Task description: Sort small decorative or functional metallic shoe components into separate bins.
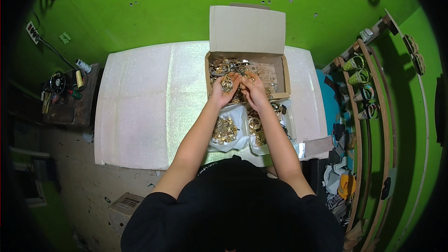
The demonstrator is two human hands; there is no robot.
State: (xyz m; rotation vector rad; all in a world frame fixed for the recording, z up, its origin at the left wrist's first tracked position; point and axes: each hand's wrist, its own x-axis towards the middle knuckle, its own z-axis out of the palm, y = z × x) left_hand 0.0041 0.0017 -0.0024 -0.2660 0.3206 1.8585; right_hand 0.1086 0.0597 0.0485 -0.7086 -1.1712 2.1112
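While over the cardboard box (280,72), both hands (240,88) cup gold trinkets (227,84).

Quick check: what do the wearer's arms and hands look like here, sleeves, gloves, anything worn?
Both forearms are bare from short black sleeves at the upper arms. The left hand and right hand wear no gloves. No watch or wristband shows; rings cannot be told at this size.

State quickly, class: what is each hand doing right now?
Left hand: cupped over the cardboard box, holding a small pile of gold metal pieces.
Right hand: fingers curled above the box; contents cannot be told.
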